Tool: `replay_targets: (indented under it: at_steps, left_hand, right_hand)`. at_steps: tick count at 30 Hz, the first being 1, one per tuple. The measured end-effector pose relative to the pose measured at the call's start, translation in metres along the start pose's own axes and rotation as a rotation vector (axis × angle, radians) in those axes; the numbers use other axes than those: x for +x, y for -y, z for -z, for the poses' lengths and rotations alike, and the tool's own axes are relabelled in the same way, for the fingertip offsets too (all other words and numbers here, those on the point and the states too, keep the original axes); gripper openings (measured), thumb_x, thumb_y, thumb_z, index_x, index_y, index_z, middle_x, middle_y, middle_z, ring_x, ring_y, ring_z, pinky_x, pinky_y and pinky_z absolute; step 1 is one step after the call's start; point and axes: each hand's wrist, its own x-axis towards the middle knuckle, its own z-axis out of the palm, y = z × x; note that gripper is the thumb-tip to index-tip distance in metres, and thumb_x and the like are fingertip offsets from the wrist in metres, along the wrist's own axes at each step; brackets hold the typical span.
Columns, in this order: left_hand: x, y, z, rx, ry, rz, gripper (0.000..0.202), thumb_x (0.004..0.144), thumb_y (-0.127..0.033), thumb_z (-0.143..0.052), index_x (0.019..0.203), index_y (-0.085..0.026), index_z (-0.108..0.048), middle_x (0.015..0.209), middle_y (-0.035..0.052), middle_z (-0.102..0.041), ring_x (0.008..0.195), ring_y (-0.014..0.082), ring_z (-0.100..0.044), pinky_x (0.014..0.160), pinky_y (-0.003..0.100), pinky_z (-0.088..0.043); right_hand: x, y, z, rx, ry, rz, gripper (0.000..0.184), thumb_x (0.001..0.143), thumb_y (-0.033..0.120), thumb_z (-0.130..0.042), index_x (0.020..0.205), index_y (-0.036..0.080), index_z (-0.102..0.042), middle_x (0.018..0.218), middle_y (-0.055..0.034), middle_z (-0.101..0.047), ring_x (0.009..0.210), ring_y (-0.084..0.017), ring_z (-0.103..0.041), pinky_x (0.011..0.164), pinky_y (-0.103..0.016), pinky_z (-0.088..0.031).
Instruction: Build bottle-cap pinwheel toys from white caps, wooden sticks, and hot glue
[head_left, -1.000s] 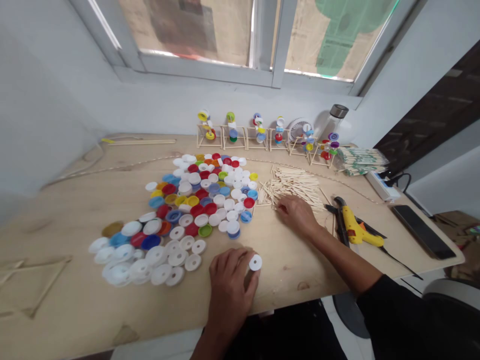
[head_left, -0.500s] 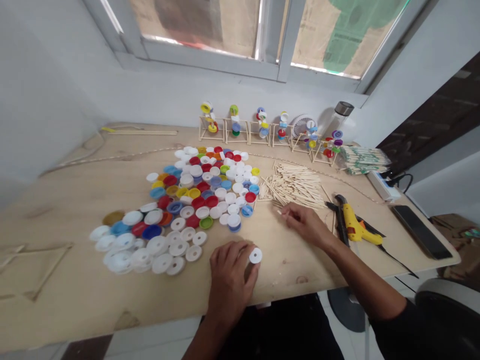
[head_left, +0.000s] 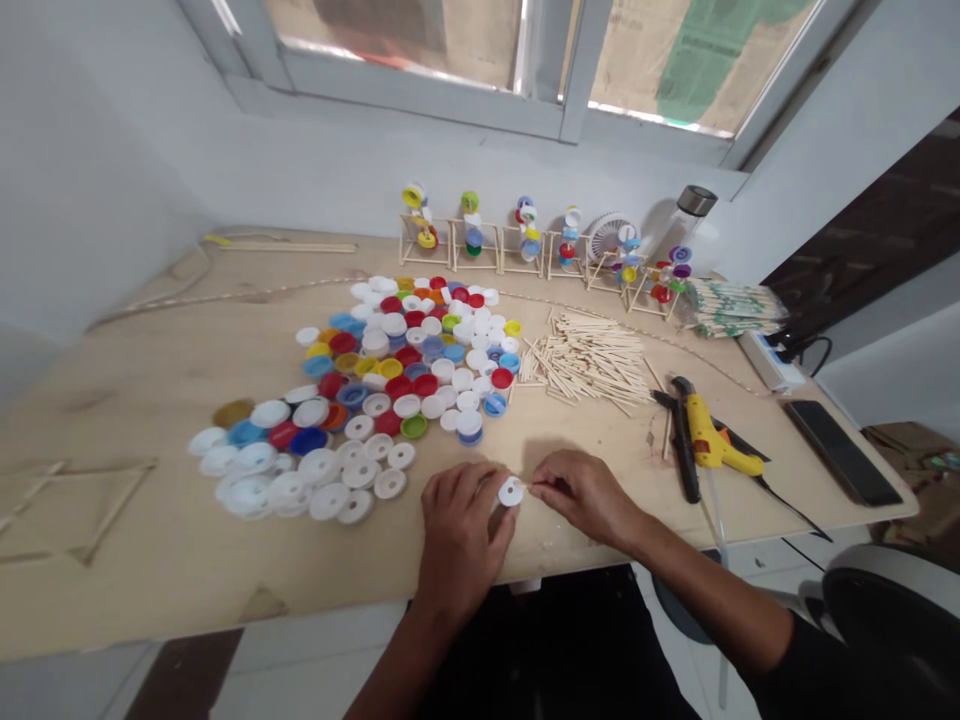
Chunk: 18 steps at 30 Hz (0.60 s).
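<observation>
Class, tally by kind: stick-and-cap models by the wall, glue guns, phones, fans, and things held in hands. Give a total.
Stick-and-cap models: 6
Glue gun: 1
Phone: 1
Fan: 1
White cap in left hand: 1
Stick in right hand: 1
Total: 11

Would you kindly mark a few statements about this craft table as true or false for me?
1. The left hand holds a white cap with a centre hole. True.
2. The right hand grips the yellow glue gun. False: it lies on the table; the hand pinches a thin stick.
3. The stick pile lies right of the heap of caps. True.
4. The phone lies among the caps. False: it lies near the table's right edge.
</observation>
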Motion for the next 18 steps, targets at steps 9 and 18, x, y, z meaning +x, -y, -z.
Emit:
replay_targets:
  at_steps: [9, 18]
  left_hand:
    - [0.0003, 0.0004, -0.0003, 0.004, -0.002, 0.005, 0.021, 0.080, -0.019, -0.058, 0.100, -0.020, -0.065, 0.101, 0.0086, -0.068, 0.097, 0.0262, -0.057, 0.089, 0.044, -0.038]
    - [0.0009, -0.0005, 0.0003, -0.004, -0.002, 0.010, 0.020, 0.081, -0.020, -0.057, 0.100, -0.020, -0.065, 0.100, 0.0085, -0.068, 0.097, 0.0258, -0.057, 0.089, 0.044, -0.038]
  right_hand:
    - [0.0000, 0.0018, -0.0006, -0.001, -0.014, 0.036, 0.011, 0.087, 0.023, -0.060, 0.079, 0.018, -0.063, 0.072, -0.0003, -0.063, 0.070, -0.014, -0.056, 0.068, -0.024, -0.040]
    - [-0.0002, 0.0000, -0.0029, -0.016, -0.015, 0.048, 0.010, 0.088, 0.025, -0.060, 0.081, 0.019, -0.064, 0.075, -0.0011, -0.065, 0.072, -0.014, -0.057, 0.070, -0.025, -0.040]
